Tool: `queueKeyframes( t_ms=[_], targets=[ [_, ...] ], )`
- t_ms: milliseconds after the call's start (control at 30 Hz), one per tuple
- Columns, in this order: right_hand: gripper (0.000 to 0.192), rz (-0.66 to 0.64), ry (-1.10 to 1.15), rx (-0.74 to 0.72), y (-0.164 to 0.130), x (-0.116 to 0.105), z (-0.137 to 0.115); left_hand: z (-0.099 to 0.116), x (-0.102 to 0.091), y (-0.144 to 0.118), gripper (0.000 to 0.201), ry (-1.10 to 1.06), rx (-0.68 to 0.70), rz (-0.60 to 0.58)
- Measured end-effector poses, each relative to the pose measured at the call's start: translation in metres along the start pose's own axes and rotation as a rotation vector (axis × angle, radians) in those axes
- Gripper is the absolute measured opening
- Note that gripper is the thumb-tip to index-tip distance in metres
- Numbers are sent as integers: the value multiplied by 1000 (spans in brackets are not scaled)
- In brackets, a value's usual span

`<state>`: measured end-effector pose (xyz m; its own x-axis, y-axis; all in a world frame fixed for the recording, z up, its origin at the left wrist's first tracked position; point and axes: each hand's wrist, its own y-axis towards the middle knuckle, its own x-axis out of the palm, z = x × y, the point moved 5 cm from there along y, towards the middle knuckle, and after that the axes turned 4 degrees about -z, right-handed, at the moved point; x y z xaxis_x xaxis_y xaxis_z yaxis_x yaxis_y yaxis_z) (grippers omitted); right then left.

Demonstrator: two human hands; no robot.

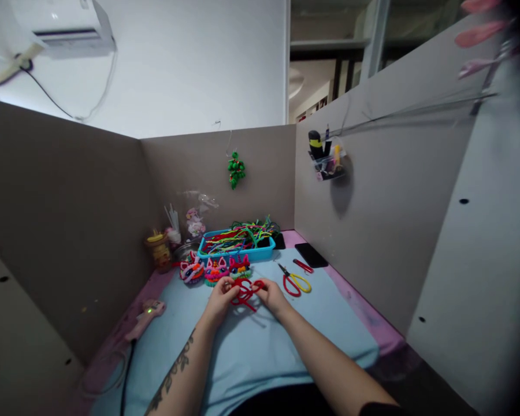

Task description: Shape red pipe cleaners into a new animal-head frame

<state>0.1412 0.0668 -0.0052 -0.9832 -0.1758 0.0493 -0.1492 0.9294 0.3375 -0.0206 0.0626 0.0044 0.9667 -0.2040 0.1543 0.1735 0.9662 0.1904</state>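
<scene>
Red pipe cleaners (244,292), bent into loops, sit pinched between the left hand (220,300) and right hand (272,296), each grip closed on them above the blue desk (251,352). Scissors (295,282) lie just right; no writing is readable.

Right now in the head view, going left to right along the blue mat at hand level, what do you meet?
Pink glue gun → left hand → red twisted pipe cleaner held between both hands → right hand → red and yellow scissors → black flat phone.
</scene>
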Motion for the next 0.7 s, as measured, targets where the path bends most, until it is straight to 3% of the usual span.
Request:
queueKeyframes(
  t_ms=[267, 467, 633, 700],
  targets=[
    [25, 39, 4, 36, -1, 0, 12, 3, -2, 1, 35, 57, 34, 87],
    [52, 132, -10, -8, -3, -8, 5, 4, -4, 2, 33, 82, 44, 109],
    [27, 258, -122, -114, -8, -18, -13, 6, 5, 1, 31, 140, 59, 73],
    [17, 290, -176, -115, -11, -21, -17, 7, 4, 1, 31, 150, 78, 113]
  ],
)
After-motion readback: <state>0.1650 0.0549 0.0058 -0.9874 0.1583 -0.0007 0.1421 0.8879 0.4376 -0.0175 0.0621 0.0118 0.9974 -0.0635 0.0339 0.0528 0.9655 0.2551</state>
